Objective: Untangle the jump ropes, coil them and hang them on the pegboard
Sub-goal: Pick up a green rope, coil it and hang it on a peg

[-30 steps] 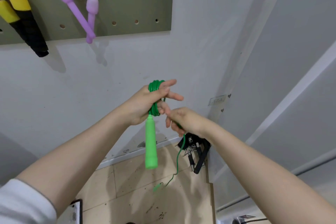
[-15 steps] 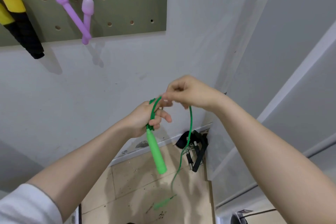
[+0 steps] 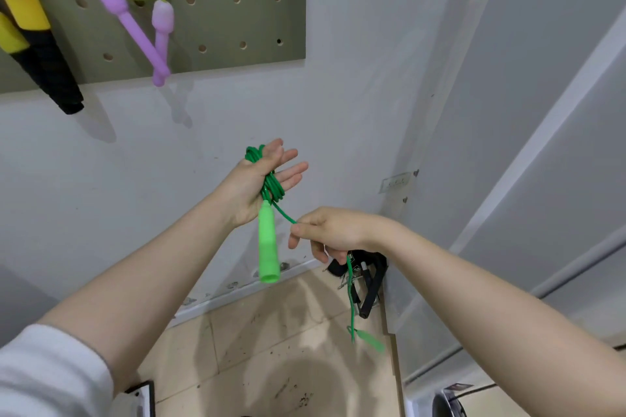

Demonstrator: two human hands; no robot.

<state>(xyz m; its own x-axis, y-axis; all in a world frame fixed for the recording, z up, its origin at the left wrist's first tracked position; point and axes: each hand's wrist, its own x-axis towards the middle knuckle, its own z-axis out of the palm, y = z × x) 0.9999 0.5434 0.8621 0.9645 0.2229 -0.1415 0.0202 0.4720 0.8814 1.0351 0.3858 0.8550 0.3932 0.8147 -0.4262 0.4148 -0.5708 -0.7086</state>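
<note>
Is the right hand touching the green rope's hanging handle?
Apart. The head view shows the right hand pinching only the green rope; clear wall separates it from the hanging handle below the left hand.

Soft, even, fairly bright light fills the scene without glare. Above and left of the hands, the purple handles (image 3: 142,34) and the black-and-yellow handles (image 3: 37,54) throw faint, blurred shadows down the wall (image 3: 237,118). Below the hands a broad, dim shadow lies on the floor (image 3: 271,366). The far green handle (image 3: 371,340) is motion-blurred. Wide-angle distortion bends the straight lines right of the hands.
</note>
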